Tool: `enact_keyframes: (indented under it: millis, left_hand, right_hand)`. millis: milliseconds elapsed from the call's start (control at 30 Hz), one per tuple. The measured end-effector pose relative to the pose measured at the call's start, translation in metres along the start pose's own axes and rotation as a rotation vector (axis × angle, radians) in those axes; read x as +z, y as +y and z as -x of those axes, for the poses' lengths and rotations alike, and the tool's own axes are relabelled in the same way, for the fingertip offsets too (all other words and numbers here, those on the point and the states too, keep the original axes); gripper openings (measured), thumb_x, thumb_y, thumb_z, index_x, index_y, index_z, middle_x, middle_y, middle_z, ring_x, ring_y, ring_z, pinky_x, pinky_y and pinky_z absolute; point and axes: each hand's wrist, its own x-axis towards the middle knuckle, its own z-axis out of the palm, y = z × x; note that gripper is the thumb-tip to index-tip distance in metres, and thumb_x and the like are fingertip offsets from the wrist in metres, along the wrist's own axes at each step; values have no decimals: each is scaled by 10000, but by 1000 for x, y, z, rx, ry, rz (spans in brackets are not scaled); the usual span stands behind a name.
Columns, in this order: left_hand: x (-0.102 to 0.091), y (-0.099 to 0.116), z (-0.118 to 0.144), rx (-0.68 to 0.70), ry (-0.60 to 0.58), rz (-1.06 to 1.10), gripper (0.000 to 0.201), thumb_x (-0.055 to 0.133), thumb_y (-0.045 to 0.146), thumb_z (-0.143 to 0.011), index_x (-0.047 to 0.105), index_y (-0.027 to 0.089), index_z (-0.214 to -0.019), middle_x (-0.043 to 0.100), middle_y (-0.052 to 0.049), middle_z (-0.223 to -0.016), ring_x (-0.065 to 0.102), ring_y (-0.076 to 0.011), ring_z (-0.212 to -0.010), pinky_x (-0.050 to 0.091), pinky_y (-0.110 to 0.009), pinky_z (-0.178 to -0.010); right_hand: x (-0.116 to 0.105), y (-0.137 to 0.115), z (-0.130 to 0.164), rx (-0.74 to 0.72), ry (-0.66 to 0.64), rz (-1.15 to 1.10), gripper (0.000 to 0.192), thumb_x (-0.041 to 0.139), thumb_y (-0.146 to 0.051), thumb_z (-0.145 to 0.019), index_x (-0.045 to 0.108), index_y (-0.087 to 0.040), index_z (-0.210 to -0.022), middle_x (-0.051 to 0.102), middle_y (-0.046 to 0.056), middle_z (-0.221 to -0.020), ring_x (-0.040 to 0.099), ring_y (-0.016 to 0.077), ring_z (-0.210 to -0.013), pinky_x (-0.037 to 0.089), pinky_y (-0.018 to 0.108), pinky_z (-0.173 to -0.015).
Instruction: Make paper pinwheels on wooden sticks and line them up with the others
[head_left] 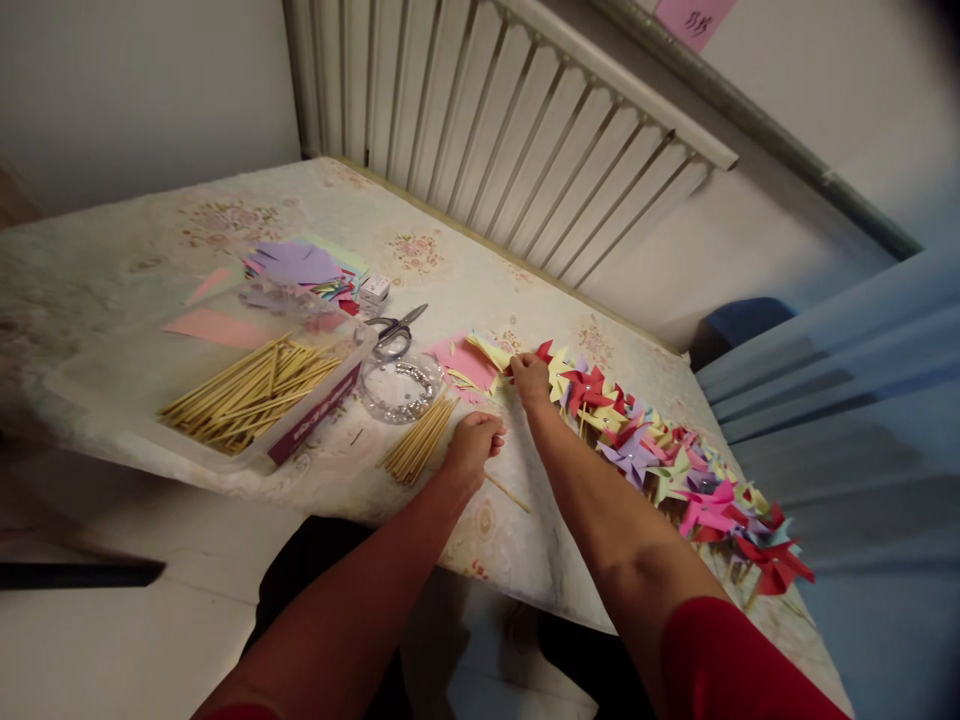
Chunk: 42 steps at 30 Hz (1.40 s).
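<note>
Facing, from left to right, a pale wall (150, 90), a ribbed radiator (450, 110), a pink sign (694, 20) high up and a hanging blue curtain (825, 420). Working at a table covered with a flowered cloth (360, 215).

Holding the left hand (476, 447) low over the cloth with curled fingers; being unable to tell whether gripping the loose stick (510, 494) slanting out beneath or only covering one end. Stretching the right hand (531, 380) farther out, pinching the end of a piece of yellow paper (487, 352) with thumb and fingertips, next to a pink sheet (456, 358).

Seeing, around these, a clear plastic box (313, 412) of sticks (255, 395), a pile of cut paper (296, 263) behind it, a small white box (373, 290), scissors (409, 318), a round clear dish (375, 390) of shiny bits (409, 378), and a bundle of sticks (420, 440) just beside the left hand. Finding colourful pinwheels (634, 455) crowding the right side, partly blocked by the right forearm (600, 510).
</note>
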Motion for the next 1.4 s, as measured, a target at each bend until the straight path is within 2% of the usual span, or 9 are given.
enact_keyframes:
  millis: [133,267,467,900,1133,1400]
  left_hand:
    - [0,-1,-2,5,4,-1,95,663,156,-630,576,140,-664,599,-6,-618,498,-64,-489,356,-182,-482]
    - [0,-1,-3,-1,9,-2,95,657,151,-626,568,142,-658,592,-3,-609,493,-65,-484,354,-182,-480]
    - [0,0,-3,1,1,3,66,624,142,-636,566,140,-667,593,-3,-612,492,-61,-482,348,-180,-475]
    - [0,2,-1,-12,0,11,111,661,168,-640,567,141,-692,603,-3,-624,500,-62,-492,363,-182,-486]
    - [0,1,-3,-22,11,-13,85,634,165,-651,568,139,-698,603,-1,-627,499,-58,-487,365,-178,-483]
    - [1,4,-1,-24,2,1,69,628,145,-650,564,141,-674,590,5,-601,486,-58,-478,356,-185,-478]
  right_hand:
    - [-3,-2,-3,100,39,-103,141,499,-227,-787,576,-182,-678,642,-25,-574,539,113,-512,445,231,-560]
    - [-5,-10,-1,124,76,-184,107,507,-223,-747,560,-204,-656,620,-36,-544,533,120,-459,432,225,-465]
    - [-6,-14,2,145,103,-269,58,520,-230,-685,552,-202,-646,596,-44,-530,577,129,-474,446,219,-445]
    - [-7,-8,13,147,12,-428,65,580,-243,-629,546,-210,-673,601,-53,-555,622,135,-529,481,217,-472]
    - [-7,-8,17,182,-29,-434,109,590,-300,-633,532,-216,-671,590,-67,-545,659,145,-557,440,193,-452]
    - [-8,-6,15,212,-18,-368,107,553,-299,-645,582,-208,-693,639,-59,-589,623,127,-467,340,195,-401]
